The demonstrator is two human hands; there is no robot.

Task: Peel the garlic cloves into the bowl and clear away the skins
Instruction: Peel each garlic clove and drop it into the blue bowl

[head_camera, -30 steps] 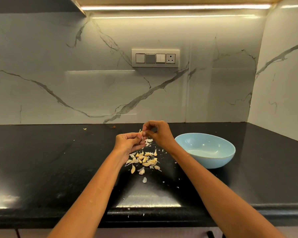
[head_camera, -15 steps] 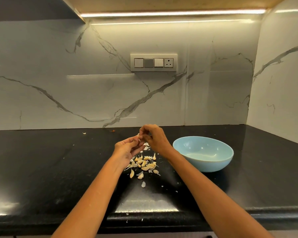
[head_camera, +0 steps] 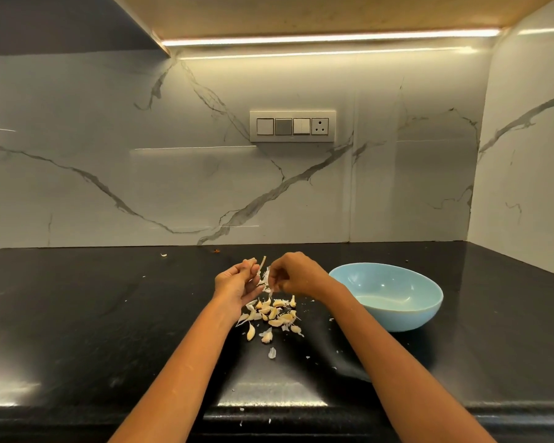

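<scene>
**Both hands peeling a garlic clove over the pile, bowl to the right**

Black counter (head_camera: 77,314) fills the lower half, glossy, glare patches on its near edge. Behind it a white marble-look backsplash (head_camera: 141,161) with grey veins, and a side wall on the right. Under-cabinet light strip (head_camera: 330,38) lit along the top. Switch plate (head_camera: 292,126) on the backsplash, centre: three rocker switches and one socket.

Light blue bowl (head_camera: 394,318) sits on the counter right of the hands, just beside the right forearm; no cloves can be made out inside it.

Left hand (head_camera: 237,282) held above the counter, palm partly up, upper fingers and thumb curled and pinching a garlic clove (head_camera: 261,263) with a strip of skin sticking upward; lower fingers looser. Right hand (head_camera: 296,274) close beside it, fingers curled downward, fingertips pinching pale papery skin (head_camera: 267,278) hanging between the two hands. Hands near each other, not pressed together.

Garlic pile (head_camera: 274,313) lies on the counter directly below the hands, left of the bowl: yellowish cloves mixed with white skins, apparently unpeeled. A few cloves lie apart at the near edge of the pile. One loose skin piece (head_camera: 272,352) lies nearer the camera. Tiny skin flecks scattered around, some at the counter's front edge.
</scene>
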